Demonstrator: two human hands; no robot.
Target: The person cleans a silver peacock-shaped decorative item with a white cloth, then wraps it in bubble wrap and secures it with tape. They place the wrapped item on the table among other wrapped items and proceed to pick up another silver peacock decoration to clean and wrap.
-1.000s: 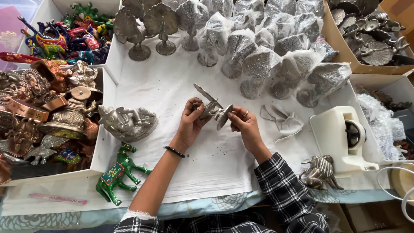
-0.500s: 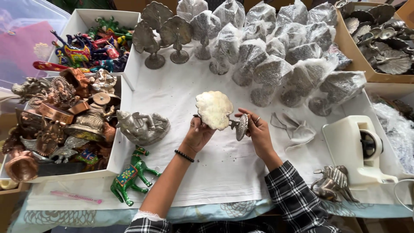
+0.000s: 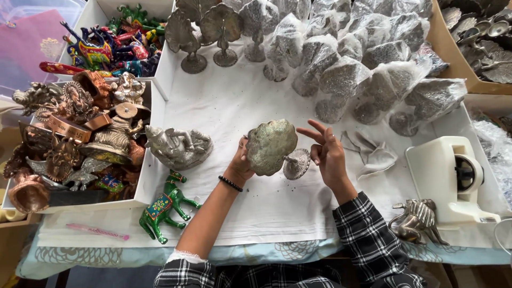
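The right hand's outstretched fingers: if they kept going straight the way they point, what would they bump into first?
The right hand has fingers pointing up-left, toward the fan-shaped metal ornament the left hand holds. They would probably meet its top edge first, though depth is unclear; they might pass just over it.

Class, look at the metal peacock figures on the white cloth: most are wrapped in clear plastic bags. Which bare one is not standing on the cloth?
The peacock figure held in the left hand, tilted off the cloth. The two other bare peacocks stand upright at the far edge.

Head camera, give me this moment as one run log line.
left hand: holds metal peacock figure | right hand: open at its round base | surface: white cloth
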